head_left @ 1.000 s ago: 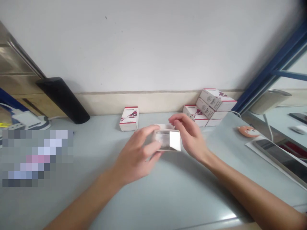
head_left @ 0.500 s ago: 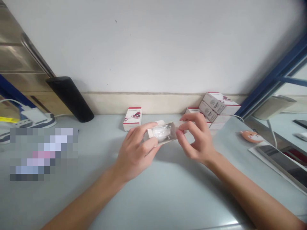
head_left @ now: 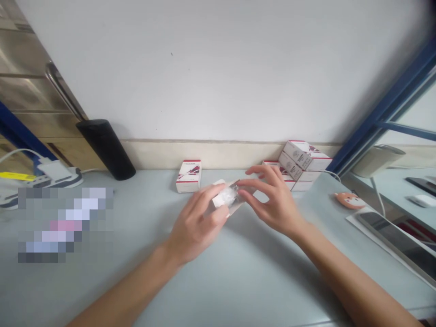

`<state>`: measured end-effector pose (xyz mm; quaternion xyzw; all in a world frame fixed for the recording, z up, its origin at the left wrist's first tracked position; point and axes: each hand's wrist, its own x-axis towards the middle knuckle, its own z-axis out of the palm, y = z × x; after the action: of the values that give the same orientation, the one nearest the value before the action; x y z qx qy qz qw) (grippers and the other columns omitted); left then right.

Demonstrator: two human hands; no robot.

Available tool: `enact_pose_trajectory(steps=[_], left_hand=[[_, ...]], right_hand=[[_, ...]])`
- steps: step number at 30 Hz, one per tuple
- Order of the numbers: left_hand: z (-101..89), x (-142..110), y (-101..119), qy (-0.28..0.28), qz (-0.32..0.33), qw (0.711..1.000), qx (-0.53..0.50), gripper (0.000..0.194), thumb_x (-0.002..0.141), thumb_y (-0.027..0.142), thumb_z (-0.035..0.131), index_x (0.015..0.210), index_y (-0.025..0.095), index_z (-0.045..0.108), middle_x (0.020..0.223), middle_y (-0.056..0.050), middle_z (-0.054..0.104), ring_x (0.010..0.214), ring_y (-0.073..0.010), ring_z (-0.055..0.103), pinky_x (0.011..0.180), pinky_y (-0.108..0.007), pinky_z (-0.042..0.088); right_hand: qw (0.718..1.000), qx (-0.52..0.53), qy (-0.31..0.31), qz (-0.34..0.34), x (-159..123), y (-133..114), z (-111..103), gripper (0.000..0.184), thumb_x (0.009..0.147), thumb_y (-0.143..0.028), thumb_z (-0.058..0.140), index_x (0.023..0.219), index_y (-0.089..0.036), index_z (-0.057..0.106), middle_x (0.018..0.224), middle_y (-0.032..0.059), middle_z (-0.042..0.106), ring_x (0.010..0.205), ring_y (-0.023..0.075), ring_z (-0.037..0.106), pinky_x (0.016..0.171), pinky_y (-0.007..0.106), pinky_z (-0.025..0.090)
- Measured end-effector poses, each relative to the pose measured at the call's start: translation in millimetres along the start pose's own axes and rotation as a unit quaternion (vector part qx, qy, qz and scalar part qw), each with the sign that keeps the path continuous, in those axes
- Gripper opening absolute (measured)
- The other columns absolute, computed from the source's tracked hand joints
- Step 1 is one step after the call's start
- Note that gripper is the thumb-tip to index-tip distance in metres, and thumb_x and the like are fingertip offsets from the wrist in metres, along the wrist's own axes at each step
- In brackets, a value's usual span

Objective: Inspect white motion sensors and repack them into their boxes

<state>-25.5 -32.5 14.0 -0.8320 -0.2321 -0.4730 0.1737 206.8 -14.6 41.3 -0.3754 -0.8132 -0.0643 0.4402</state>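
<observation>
Above the middle of the table, my left hand (head_left: 200, 220) grips a small open white carton (head_left: 218, 201) between thumb and fingers, its open side turned up towards me. Inside lies a crinkled clear plastic packet (head_left: 228, 196); what it wraps is too blurred to make out. My right hand (head_left: 272, 197) is at the carton's right end, thumb and index finger pinched on the edge of the packet, the other fingers spread above. Behind my left hand, a closed white and red box (head_left: 189, 175) stands on the table.
Several similar boxes (head_left: 304, 165) are stacked against the wall at right. Nearby are an orange animal-shaped object (head_left: 349, 200) and a dark phone-like slab (head_left: 395, 240). A black cylinder (head_left: 107, 150), a power strip (head_left: 73, 178) and a pixelated patch are at left.
The carton has tilted, so its plastic packet shows instead of a bright clear face. My right hand has moved left, from the carton's end flap to the packet at the opening.
</observation>
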Motion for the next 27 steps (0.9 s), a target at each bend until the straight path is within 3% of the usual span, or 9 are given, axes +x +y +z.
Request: enact_pose_trajectory(steps=[4,6,11,13,17,19,21,25,27], left_hand=[[-2.8,1,2,-0.025,0.033,0.999,-0.017,0.040,0.087,0.000,0.072,0.114,0.024,0.053,0.145,-0.017,0.061,0.136,-0.0291,0.062,0.103,-0.045,0.061],[-2.9,0,-1,-0.043,0.006,0.999,-0.029,0.038,0.090,0.002,0.069,0.117,0.024,0.054,0.145,-0.018,0.062,0.133,-0.0278,0.064,0.101,-0.043,0.062],[8.7,-10,-21,-0.094,-0.117,0.988,-0.023,0.057,0.091,0.019,0.077,0.141,0.030,0.049,0.141,-0.013,0.064,0.131,-0.0291,0.065,0.111,-0.055,0.054],[17.7,-18,-26,-0.082,-0.176,0.978,-0.070,0.069,0.094,0.019,0.073,0.152,0.036,0.040,0.147,-0.012,0.061,0.134,-0.0270,0.063,0.112,-0.051,0.053],[31.6,-23,-16,-0.085,-0.370,0.910,-0.165,0.093,0.089,0.038,0.081,0.164,0.040,0.026,0.163,-0.014,0.047,0.148,-0.0333,0.051,0.116,-0.050,0.049],[31.3,-18,-5,-0.094,-0.413,0.877,-0.229,0.102,0.088,0.038,0.080,0.168,0.038,0.016,0.162,-0.015,0.048,0.144,-0.0329,0.056,0.114,-0.050,0.052],[25.4,-10,4,-0.107,-0.418,0.858,-0.280,0.104,0.089,0.039,0.078,0.170,0.033,0.012,0.161,-0.016,0.050,0.140,-0.0327,0.059,0.113,-0.049,0.053],[9.2,6,3,-0.154,-0.414,0.839,-0.318,0.084,0.094,0.049,0.069,0.166,0.025,0.032,0.160,-0.015,0.053,0.151,-0.0364,0.046,0.122,-0.049,0.043],[6.4,13,-6,-0.163,-0.428,0.825,-0.331,0.082,0.094,0.054,0.067,0.164,0.022,0.038,0.160,-0.014,0.054,0.150,-0.0374,0.047,0.123,-0.048,0.042]], right_hand=[[0.999,0.026,-0.022,0.017,0,0,1,0.007,0.097,-0.031,0.073,0.102,-0.029,0.078,0.119,0.0082,0.067,0.106,0.0272,0.058,0.090,0.047,0.055],[0.999,0.023,-0.017,0.015,-1,2,4,0.007,0.098,-0.030,0.071,0.101,-0.029,0.077,0.114,0.0079,0.068,0.102,0.0259,0.059,0.086,0.045,0.055],[0.996,0.060,-0.004,0.059,-1,12,10,0.005,0.098,-0.027,0.068,0.098,-0.024,0.072,0.106,0.0074,0.067,0.098,0.0231,0.061,0.086,0.041,0.052],[0.993,0.094,0.010,0.076,1,16,7,0.006,0.099,-0.026,0.066,0.096,-0.023,0.070,0.104,0.0072,0.066,0.099,0.0228,0.062,0.090,0.042,0.051],[0.969,0.216,0.064,0.103,9,16,-5,0.011,0.101,-0.031,0.062,0.096,-0.022,0.064,0.104,0.0063,0.067,0.100,0.0210,0.064,0.091,0.037,0.052],[0.932,0.296,0.122,0.172,12,17,-8,0.015,0.102,-0.038,0.060,0.098,-0.023,0.061,0.101,0.0041,0.067,0.091,0.0184,0.064,0.081,0.032,0.053],[0.870,0.355,0.197,0.279,14,25,-7,0.021,0.101,-0.045,0.058,0.096,-0.024,0.058,0.092,0.0006,0.064,0.080,0.0157,0.061,0.070,0.028,0.052],[0.719,0.417,0.304,0.466,15,56,-1,0.024,0.091,-0.047,0.062,0.087,-0.025,0.055,0.080,-0.0021,0.058,0.070,0.0154,0.059,0.058,0.027,0.053],[0.689,0.423,0.321,0.493,16,71,-1,0.025,0.089,-0.047,0.061,0.082,-0.025,0.051,0.075,-0.0027,0.055,0.064,0.0153,0.057,0.052,0.027,0.052]])
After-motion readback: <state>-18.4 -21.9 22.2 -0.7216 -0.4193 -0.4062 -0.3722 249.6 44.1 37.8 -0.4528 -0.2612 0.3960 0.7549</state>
